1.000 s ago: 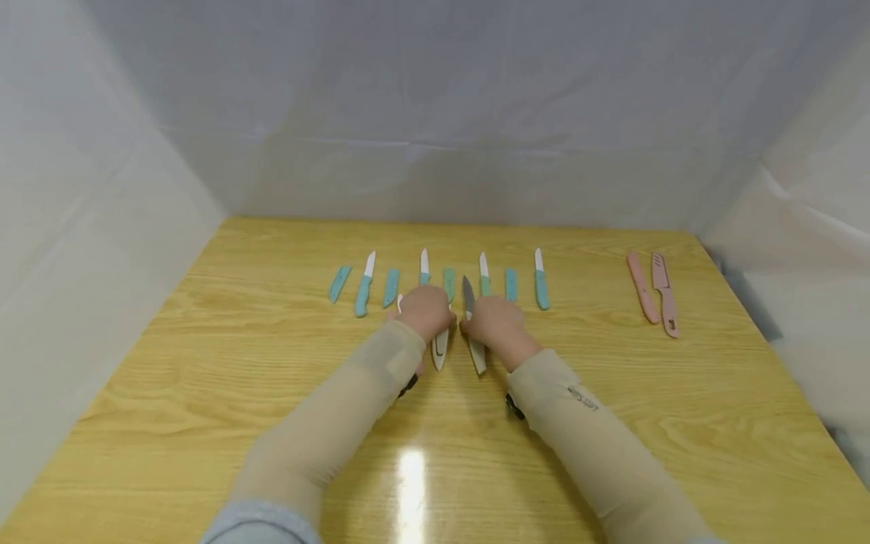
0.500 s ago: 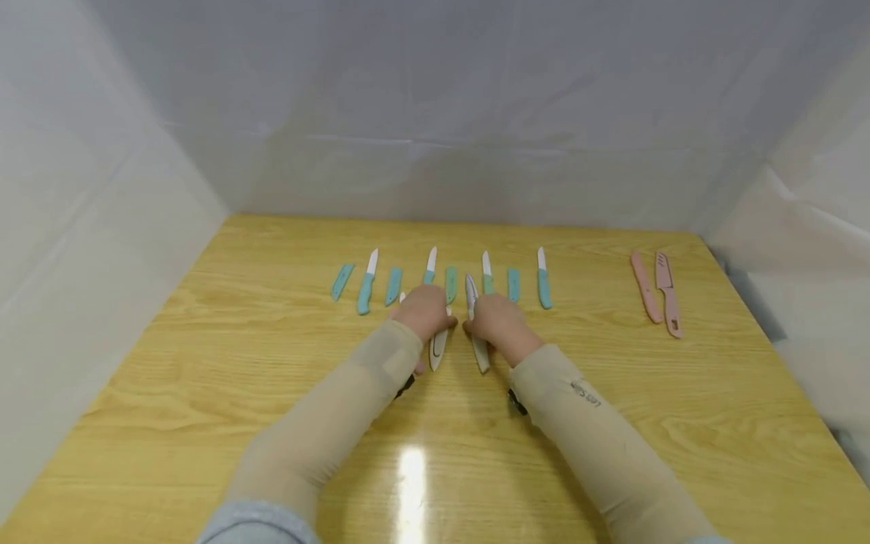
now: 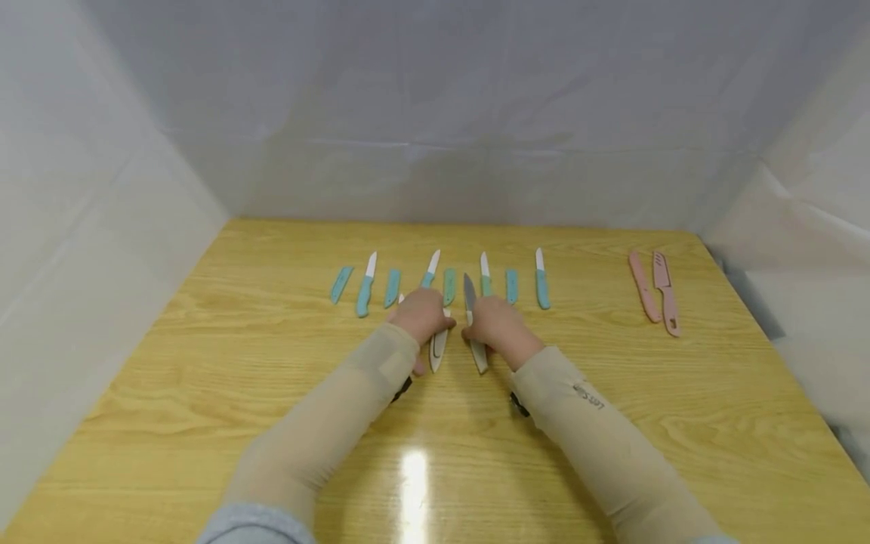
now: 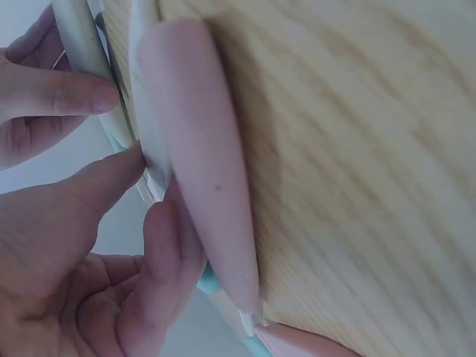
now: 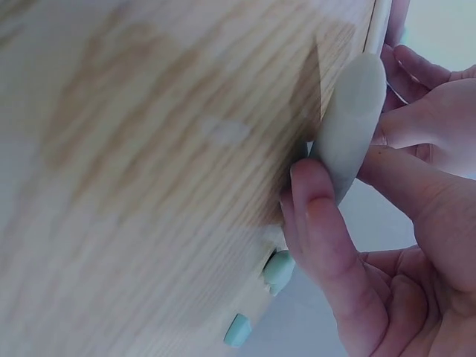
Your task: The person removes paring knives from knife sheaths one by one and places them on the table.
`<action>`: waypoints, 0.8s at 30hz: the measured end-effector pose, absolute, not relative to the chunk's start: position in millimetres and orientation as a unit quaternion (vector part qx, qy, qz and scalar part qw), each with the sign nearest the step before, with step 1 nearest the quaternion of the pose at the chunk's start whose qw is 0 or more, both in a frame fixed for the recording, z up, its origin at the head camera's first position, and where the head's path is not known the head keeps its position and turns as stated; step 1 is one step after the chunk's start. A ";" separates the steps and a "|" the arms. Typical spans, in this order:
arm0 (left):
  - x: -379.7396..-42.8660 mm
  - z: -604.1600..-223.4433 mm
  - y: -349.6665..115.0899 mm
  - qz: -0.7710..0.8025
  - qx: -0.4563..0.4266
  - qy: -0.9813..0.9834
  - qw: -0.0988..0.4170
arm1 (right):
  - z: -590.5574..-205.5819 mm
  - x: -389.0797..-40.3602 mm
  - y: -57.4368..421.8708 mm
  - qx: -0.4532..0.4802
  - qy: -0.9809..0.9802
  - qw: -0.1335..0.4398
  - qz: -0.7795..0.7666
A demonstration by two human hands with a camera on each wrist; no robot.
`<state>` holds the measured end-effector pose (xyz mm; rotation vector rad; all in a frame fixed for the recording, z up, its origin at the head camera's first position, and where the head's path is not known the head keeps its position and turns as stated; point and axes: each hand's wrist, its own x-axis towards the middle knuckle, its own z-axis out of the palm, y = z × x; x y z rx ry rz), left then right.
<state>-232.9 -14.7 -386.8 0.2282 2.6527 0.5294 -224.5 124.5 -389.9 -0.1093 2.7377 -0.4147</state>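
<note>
My left hand [image 3: 420, 313] pinches an off-white knife sheath [image 3: 439, 352] between thumb and fingers, low over the table. Close beside it in the left wrist view lies a pink knife handle [image 4: 204, 156], mostly hidden by the hand in the head view. My right hand [image 3: 499, 325] holds a knife with a cream handle [image 5: 351, 111] and a grey blade [image 3: 470, 291], blade pointing away from me. The sheath and this knife are side by side, a small gap apart. Just beyond the left hand lies a blue-handled knife [image 3: 431, 268], its handle partly covered.
Along the back lie more knives, such as a blue one [image 3: 364, 295], a green one [image 3: 485, 276] and another blue one [image 3: 541, 287], with blue sheaths [image 3: 393, 288] and a green sheath [image 3: 449, 287] among them. Two pink pieces [image 3: 644, 287] lie far right. White sheeting [image 3: 435, 181] walls the table.
The blue-handled knife beyond my left hand has turned, its tip swinging right. The off-white sheath has tilted slightly, its near end shifting left. Both hands stay almost in place.
</note>
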 end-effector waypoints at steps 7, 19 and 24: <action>-235.2 -394.2 -13.4 0.162 0.090 0.959 0.212 | -394.6 -220.6 126.4 -0.043 0.968 0.181 -0.170; -229.4 -389.3 -14.6 0.214 0.034 0.946 0.243 | -367.3 -234.6 167.6 0.005 0.974 0.113 -0.197; -227.5 -389.1 -13.9 0.220 0.032 0.945 0.240 | -367.1 -248.1 203.8 -0.014 0.982 0.079 -0.172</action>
